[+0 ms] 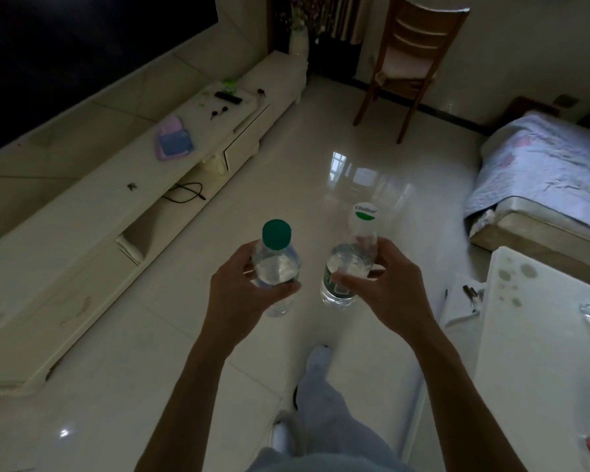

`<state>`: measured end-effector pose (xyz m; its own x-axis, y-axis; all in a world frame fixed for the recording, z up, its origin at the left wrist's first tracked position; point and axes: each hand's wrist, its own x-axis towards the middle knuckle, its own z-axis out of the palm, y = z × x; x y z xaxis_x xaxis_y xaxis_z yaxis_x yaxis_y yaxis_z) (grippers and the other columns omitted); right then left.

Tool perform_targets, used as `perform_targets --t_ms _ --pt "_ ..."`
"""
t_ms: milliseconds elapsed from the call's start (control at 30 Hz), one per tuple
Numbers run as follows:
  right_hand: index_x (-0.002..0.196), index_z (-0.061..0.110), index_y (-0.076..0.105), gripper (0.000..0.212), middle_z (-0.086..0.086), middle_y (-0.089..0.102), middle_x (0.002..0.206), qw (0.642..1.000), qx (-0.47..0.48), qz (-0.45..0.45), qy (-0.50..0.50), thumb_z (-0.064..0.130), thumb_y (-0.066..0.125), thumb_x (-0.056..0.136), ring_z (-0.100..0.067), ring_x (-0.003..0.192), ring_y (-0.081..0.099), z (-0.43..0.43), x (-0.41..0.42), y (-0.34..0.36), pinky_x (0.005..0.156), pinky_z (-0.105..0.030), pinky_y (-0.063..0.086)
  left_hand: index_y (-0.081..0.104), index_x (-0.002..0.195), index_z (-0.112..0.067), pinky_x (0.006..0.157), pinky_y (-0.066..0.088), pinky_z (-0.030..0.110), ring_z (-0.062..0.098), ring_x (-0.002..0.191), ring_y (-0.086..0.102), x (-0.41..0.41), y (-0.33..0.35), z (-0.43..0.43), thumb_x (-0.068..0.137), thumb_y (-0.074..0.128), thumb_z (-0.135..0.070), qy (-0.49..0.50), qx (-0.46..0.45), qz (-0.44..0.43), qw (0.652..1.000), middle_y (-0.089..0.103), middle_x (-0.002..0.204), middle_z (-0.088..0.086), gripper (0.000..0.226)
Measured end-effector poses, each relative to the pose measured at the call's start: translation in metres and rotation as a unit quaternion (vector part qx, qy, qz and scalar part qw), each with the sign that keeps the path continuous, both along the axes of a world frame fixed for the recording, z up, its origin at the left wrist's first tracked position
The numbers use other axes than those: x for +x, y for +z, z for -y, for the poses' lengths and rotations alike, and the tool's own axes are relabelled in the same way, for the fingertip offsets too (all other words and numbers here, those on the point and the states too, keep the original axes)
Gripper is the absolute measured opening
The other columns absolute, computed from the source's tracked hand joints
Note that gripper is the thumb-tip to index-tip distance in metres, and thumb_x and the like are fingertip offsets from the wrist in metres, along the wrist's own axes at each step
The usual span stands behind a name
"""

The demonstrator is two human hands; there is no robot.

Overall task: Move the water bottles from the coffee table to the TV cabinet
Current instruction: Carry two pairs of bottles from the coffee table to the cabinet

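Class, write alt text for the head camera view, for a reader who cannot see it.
A person holds two water bottles above a glossy floor: a green-capped bottle in the left hand and a white-capped bottle in the right hand. A long white TV cabinet lies to the left, the coffee table to the right.

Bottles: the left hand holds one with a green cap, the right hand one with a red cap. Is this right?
No. The head view shows the right hand holding a white-capped bottle, not red; the left hand holds the green-capped bottle.
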<state>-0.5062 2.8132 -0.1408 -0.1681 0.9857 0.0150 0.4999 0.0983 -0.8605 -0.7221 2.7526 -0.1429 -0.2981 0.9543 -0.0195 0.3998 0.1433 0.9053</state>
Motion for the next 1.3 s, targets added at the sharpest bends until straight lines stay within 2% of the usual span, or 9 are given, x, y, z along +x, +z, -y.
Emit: perform_targets --t_ms 133,267,333,500,633,767,933,1100,1300 --pt "0.125 0.018 0.057 0.072 0.011 0.067 0.109 1.000 0.018 0.001 0.012 0.042 0.084 0.062 -0.001 0.091 0.067 -0.050 -0.018 -0.004 0.076 -0.017 0.056 0.057 0.110 -0.033 0.085 0.057 0.029 0.003 0.093 0.066 -0.011 0.000 -0.045 0.056 0.086 -0.038 -0.009 -0.013 -0.004 1.000 0.068 0.101 -0.016 0.061" --pt "0.125 0.017 0.057 0.072 0.010 0.068 0.110 0.999 0.029 -0.014 0.017 0.038 0.087 0.062 0.000 0.091 0.067 -0.108 -0.033 -0.003 0.075 -0.014 0.056 0.062 0.111 -0.026 0.085 0.057 0.033 0.005 0.092 0.067 -0.022 0.001 -0.100 0.057 0.088 -0.033 0.002 -0.015 -0.004 1.000 0.070 0.100 -0.013 0.061" --pt "0.125 0.018 0.057 0.072 0.010 0.068 0.109 0.999 0.031 -0.017 0.021 0.037 0.087 0.062 0.001 0.089 0.066 -0.137 -0.038 -0.001 0.074 -0.012 0.055 0.061 0.111 -0.028 0.085 0.057 0.033 0.005 0.093 0.067 -0.029 0.003 -0.129 0.056 0.089 -0.032 0.013 -0.019 0.001 1.000 0.070 0.101 -0.013 0.061" --pt "0.123 0.021 0.059 0.071 0.014 0.068 0.106 0.999 0.038 -0.015 0.031 0.036 0.089 0.061 0.004 0.088 0.066 -0.205 -0.052 0.007 0.073 -0.008 0.052 0.062 0.117 -0.023 0.088 0.057 0.036 0.009 0.097 0.067 -0.044 0.008 -0.193 0.055 0.088 -0.030 0.038 -0.022 0.037 0.998 0.071 0.105 -0.009 0.068" --pt "0.124 0.020 0.058 0.072 0.014 0.066 0.106 0.998 0.042 -0.009 0.037 0.036 0.088 0.062 0.002 0.088 0.065 -0.249 -0.068 0.010 0.075 -0.007 0.052 0.060 0.120 -0.019 0.089 0.057 0.037 0.012 0.099 0.067 -0.058 0.009 -0.232 0.050 0.081 -0.050 0.038 -0.011 0.035 0.999 0.070 0.107 -0.007 0.079" --pt "0.124 0.019 0.057 0.071 0.011 0.067 0.110 0.998 0.035 -0.003 0.045 0.037 0.087 0.063 0.004 0.088 0.063 -0.287 -0.089 0.003 0.075 -0.005 0.050 0.060 0.119 -0.018 0.088 0.057 0.037 0.011 0.098 0.067 -0.075 0.001 -0.270 0.048 0.078 -0.054 0.031 -0.015 0.025 0.999 0.070 0.107 -0.006 0.081" --pt "0.125 0.019 0.056 0.070 0.016 0.063 0.107 0.999 0.003 0.010 0.038 0.035 0.086 0.064 0.010 0.086 0.061 -0.332 -0.120 -0.015 0.072 -0.002 0.048 0.061 0.116 -0.016 0.086 0.057 0.038 0.011 0.096 0.067 -0.105 -0.014 -0.326 0.055 0.084 -0.040 0.016 -0.022 0.007 1.000 0.070 0.104 -0.005 0.070" --pt "0.123 0.019 0.057 0.068 0.012 0.066 0.107 1.000 -0.011 0.017 -0.002 0.036 0.086 0.064 0.003 0.089 0.065 -0.384 -0.153 -0.021 0.074 -0.011 0.054 0.059 0.116 -0.024 0.085 0.055 0.024 0.003 0.096 0.064 -0.146 -0.023 -0.392 0.057 0.088 -0.031 -0.013 -0.025 0.005 1.000 0.068 0.104 -0.012 0.066" --pt "0.122 0.023 0.056 0.067 0.013 0.064 0.107 0.999 -0.017 0.017 -0.045 0.034 0.086 0.063 0.003 0.089 0.063 -0.445 -0.194 -0.008 0.071 -0.009 0.052 0.058 0.111 -0.029 0.077 0.048 0.004 -0.006 0.097 0.060 -0.197 -0.017 -0.463 0.057 0.089 -0.027 -0.042 -0.010 0.013 0.999 0.064 0.099 -0.022 0.062"
